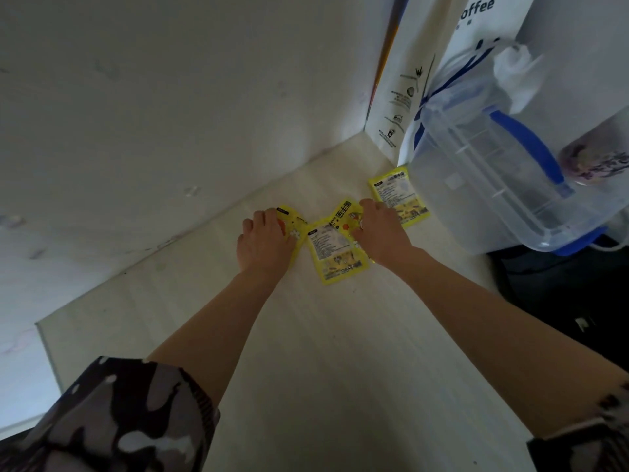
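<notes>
While the left hand [265, 245] lies palm down, fingers flat on the leftmost packet [292, 227], the right hand [381, 233] covers a second packet [345, 212]; whether it pinches it cannot be told. A third packet [337, 253] lies between them and a fourth packet [398, 195] just beyond, all near the table's [323, 352] far edge, beside a clear tub [483, 192].

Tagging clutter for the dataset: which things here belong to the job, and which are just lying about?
Job: left hand, right hand, yellow packets.
Lying about: clear bin, coffee bag, cup.
</notes>
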Demonstrator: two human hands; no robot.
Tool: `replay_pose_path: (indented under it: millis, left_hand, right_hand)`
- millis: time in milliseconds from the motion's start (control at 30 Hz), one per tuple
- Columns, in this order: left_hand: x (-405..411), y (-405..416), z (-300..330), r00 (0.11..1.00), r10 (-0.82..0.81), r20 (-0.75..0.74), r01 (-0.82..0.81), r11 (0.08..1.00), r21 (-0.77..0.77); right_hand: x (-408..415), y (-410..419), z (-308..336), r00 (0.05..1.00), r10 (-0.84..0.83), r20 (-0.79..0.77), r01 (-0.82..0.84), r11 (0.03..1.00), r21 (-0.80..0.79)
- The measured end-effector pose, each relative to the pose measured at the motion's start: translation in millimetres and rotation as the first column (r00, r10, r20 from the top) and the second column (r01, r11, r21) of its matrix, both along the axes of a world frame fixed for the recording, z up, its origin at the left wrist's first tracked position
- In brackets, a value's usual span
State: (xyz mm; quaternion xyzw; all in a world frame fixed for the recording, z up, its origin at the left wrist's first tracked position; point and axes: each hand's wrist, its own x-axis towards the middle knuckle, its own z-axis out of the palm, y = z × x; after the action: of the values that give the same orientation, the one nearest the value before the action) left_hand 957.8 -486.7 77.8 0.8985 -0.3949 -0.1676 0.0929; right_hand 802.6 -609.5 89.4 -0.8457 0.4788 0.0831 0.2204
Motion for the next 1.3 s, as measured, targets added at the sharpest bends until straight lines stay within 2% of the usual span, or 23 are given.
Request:
replay_pose_path:
  millis: [267, 400, 533, 600, 733, 900, 1000, 1100, 1200, 1300]
  left_hand:
    - [-0.1, 0.5, -8.5, 0.999, 0.044, 0.005, -0.044, 0.999, 0.009]
    - [-2.8, 5.0, -4.5, 0.985, 0.123, -0.118, -0.125, 0.992, -0.013]
    - [-7.7, 15.9, -0.5, 0.906, 0.282, -0.315, -0.302, 0.953, -0.015]
    - [-8.5, 22.4, 0.7, 0.875, 0.331, -0.353, -0.347, 0.938, 0.018]
    - [-6.4, 32.6, 5.1, 0.885, 0.326, -0.332, -0.346, 0.938, -0.003]
    - [-6.1, 19.5, 20.0, 0.847, 0.312, -0.430, -0.406, 0.902, -0.148]
    - [-18.7, -1.3, 26.6, 0.843, 0.260, -0.470, -0.380, 0.907, -0.181]
    - [-37.3, -19.6, 24.6, 0.833, 0.212, -0.510, -0.342, 0.923, -0.174]
    - [-55.1, -30.5, 17.3, 0.820, 0.186, -0.541, -0.303, 0.943, -0.134]
    - [-68.0, -35.6, 9.6, 0.877, 0.161, -0.454, -0.230, 0.968, -0.102]
  right_hand:
    - [-1.6, -2.7, -4.1, 1.000, -0.030, -0.010, 0.030, 1.000, 0.006]
    - [-4.1, 1.5, -5.3, 0.999, -0.041, -0.027, 0.041, 0.999, 0.006]
    - [-12.8, 9.6, -0.4, 0.997, -0.081, 0.016, 0.080, 0.996, 0.050]
    - [-19.6, 12.8, 1.0, 0.994, -0.093, 0.057, 0.087, 0.992, 0.095]
    - [-37.4, 11.5, 3.3, 0.988, -0.103, 0.111, 0.088, 0.987, 0.136]
    - [-51.9, -12.8, 14.3, 0.952, -0.217, 0.216, 0.193, 0.973, 0.125]
    - [-51.4, -31.1, 19.6, 0.903, -0.323, 0.282, 0.287, 0.944, 0.163]
    - [-44.2, -47.9, 17.9, 0.907, -0.339, 0.251, 0.320, 0.941, 0.114]
    - [-34.5, -56.7, 15.6, 0.950, -0.276, 0.147, 0.271, 0.961, 0.050]
    - [-28.4, -62.3, 8.6, 0.963, -0.264, 0.049, 0.263, 0.965, 0.018]
